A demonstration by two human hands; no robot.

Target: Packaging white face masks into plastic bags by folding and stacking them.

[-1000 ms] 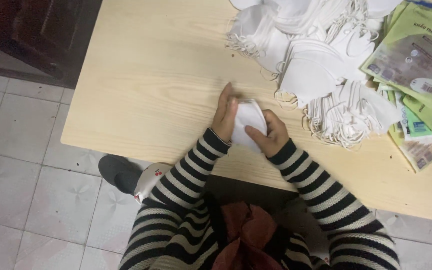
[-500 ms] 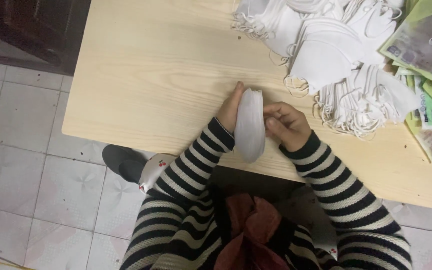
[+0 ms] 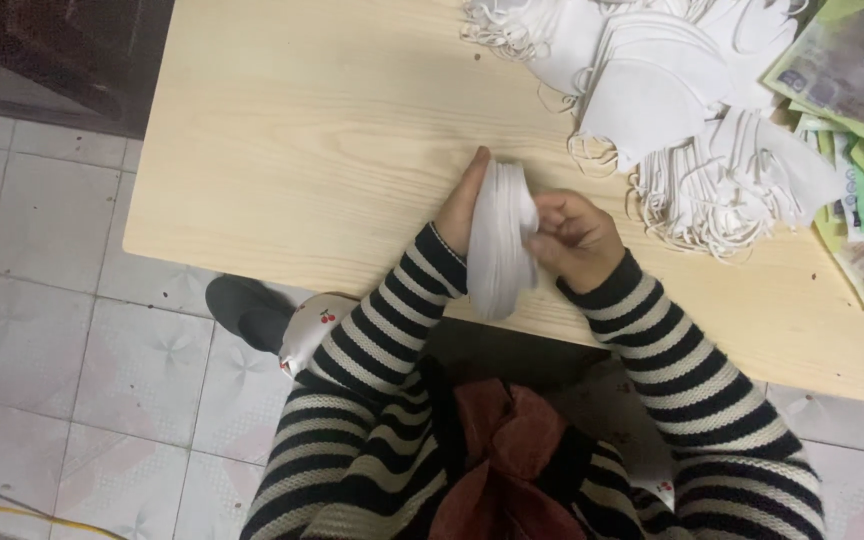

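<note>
Pressing white masks (image 3: 500, 240) between hands

A small stack of white folded masks (image 3: 500, 240) is held on edge between the hands, above the near edge of the pale wooden worktop (image 3: 302, 150). The stack is seen edge-on, as a narrow, slightly curved white band running away from the body, its near end hanging just past the worktop's edge. The layers are pressed together flat against one another.
</note>
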